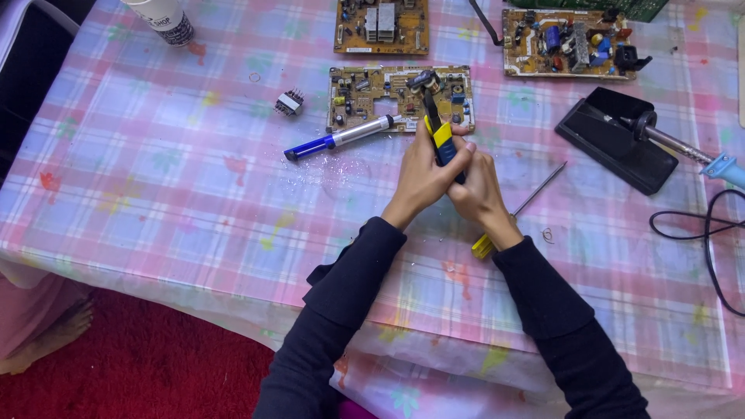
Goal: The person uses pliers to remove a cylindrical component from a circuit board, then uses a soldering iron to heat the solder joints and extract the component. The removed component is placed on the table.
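Observation:
Both my hands are wrapped together around the blue and yellow handles of a pair of pliers (pixel 436 124). My left hand (pixel 425 172) and my right hand (pixel 477 190) press against each other. The pliers' jaws grip a dark component (pixel 421 78) on a tan circuit board (pixel 365 97). A blue and silver desoldering pump (pixel 339 140) lies just left of my hands, its tip against the board's near edge. A screwdriver with a yellow handle (pixel 483 246) lies under my right wrist, its shaft (pixel 542 186) pointing up and right.
Two more circuit boards (pixel 380 27) (pixel 563 43) lie at the back. A soldering iron (pixel 683 147) rests on a black stand (pixel 613 140) at the right, near a black cable (pixel 706 233). A small transformer (pixel 289 102) and a white bottle (pixel 164 19) sit at the left. The table has a pink plaid cloth (pixel 155 171).

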